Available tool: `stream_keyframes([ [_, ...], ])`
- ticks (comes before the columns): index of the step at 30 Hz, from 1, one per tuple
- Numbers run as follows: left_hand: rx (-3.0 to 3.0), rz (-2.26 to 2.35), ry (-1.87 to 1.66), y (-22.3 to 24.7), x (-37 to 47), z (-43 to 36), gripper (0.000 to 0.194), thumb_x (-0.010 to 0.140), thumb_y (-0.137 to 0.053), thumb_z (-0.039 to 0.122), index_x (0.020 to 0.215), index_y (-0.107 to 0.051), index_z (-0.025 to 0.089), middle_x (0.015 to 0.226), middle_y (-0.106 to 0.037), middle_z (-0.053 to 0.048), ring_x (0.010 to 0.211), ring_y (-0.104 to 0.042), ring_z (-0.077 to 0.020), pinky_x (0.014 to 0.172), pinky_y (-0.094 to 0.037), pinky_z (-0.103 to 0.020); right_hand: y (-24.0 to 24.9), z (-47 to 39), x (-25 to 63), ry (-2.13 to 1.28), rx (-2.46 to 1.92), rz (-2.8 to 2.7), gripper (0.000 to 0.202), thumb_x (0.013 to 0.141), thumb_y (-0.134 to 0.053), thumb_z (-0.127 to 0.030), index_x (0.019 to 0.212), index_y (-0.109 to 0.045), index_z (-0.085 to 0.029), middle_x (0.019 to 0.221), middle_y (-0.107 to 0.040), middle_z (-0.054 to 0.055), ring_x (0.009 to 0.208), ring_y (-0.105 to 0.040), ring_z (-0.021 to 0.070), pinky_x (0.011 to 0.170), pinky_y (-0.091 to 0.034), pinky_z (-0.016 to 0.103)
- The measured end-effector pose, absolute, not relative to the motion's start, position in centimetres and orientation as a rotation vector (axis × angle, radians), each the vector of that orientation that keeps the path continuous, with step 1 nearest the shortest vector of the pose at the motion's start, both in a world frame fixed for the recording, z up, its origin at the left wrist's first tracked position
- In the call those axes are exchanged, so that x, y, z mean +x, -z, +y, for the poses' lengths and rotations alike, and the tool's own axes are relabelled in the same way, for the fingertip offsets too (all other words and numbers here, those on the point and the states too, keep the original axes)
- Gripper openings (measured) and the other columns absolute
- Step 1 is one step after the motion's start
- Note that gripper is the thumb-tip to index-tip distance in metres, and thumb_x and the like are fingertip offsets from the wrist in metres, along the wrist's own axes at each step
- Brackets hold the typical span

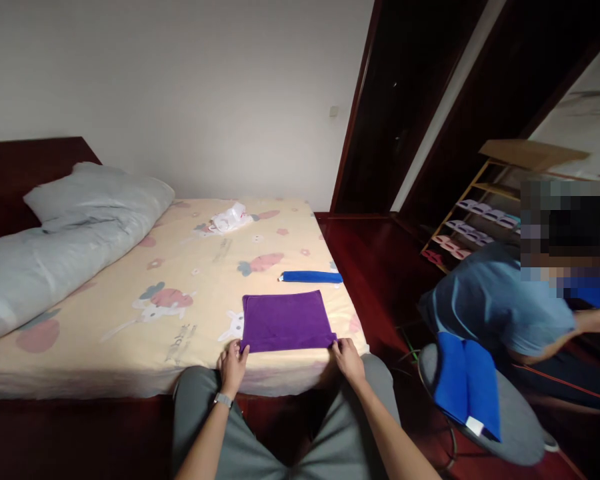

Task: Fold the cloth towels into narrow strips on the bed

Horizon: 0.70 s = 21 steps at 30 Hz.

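Observation:
A purple cloth (286, 321) lies flat and folded in a rectangle near the front edge of the bed. My left hand (233, 365) pinches its near left corner between thumb and fingers. At the near right corner, my right hand (347, 359) grips the cloth in the same way. Just beyond the purple cloth, a narrow folded blue cloth (311, 277) lies across the bed near its right edge, touched by neither hand.
The bed (130, 353) holds a grey quilt (80, 247) at the left and a white plastic bag (229, 219) farther back. At the right, blue cloths (467, 383) rest on a round grey stool (520, 427) beside a seated person (500, 300). Behind stands a shoe rack (500, 190).

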State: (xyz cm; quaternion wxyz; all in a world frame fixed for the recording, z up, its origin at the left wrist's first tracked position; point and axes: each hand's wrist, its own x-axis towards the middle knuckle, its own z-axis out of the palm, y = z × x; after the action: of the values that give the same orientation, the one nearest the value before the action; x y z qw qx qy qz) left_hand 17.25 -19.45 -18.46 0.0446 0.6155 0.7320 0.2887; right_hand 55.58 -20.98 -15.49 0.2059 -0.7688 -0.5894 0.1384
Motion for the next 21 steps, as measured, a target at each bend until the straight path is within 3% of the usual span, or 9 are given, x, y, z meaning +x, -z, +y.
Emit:
stream_keyframes([
  [7,1.941,2.354,-0.767,17.1,18.3,-18.6,0.036,0.093,-0.054,0.040,0.122,-0.059,0.019,0.099,-0.074,-0.009,0.097,-0.063,-0.0275,0.094,-0.040,-0.041,15.2,-20.6,54.8,-0.001,-2.312,-1.758,0.034,0.100,-0.038,-0.036,0.097,-0.066,-0.015,0.100,-0.066,0.013,0.093,-0.063,0.0252,0.074,-0.043,0.031],
  [12,2.144,2.386,-0.700,15.4,18.5,-18.5,0.036,0.095,-0.050,0.038,0.123,-0.061,0.019,0.112,-0.070,-0.012,0.105,-0.060,-0.0296,0.096,-0.041,-0.044,15.3,-20.7,55.1,0.141,-2.314,-1.781,0.031,0.097,-0.044,-0.035,0.096,-0.067,-0.014,0.098,-0.065,0.014,0.093,-0.061,0.0272,0.078,-0.042,0.035],
  [17,2.464,1.929,-0.755,13.8,20.5,-18.8,0.040,0.098,-0.040,0.027,0.134,-0.058,0.021,0.137,-0.060,-0.011,0.131,-0.050,-0.0269,0.113,-0.035,-0.045,14.5,-20.8,54.1,0.081,-2.118,-1.716,0.035,0.096,-0.043,-0.032,0.122,-0.060,-0.016,0.124,-0.061,0.017,0.112,-0.056,0.0306,0.095,-0.041,0.043],
  [21,2.622,1.511,-0.649,14.1,24.3,-19.1,0.051,0.098,-0.042,0.030,0.149,-0.041,0.028,0.155,-0.043,-0.005,0.145,-0.035,-0.0251,0.121,-0.026,-0.048,14.8,-20.7,50.5,-0.075,-1.605,-2.107,0.050,0.097,-0.039,-0.028,0.146,-0.044,-0.021,0.148,-0.048,0.011,0.137,-0.042,0.0280,0.115,-0.027,0.047],
])
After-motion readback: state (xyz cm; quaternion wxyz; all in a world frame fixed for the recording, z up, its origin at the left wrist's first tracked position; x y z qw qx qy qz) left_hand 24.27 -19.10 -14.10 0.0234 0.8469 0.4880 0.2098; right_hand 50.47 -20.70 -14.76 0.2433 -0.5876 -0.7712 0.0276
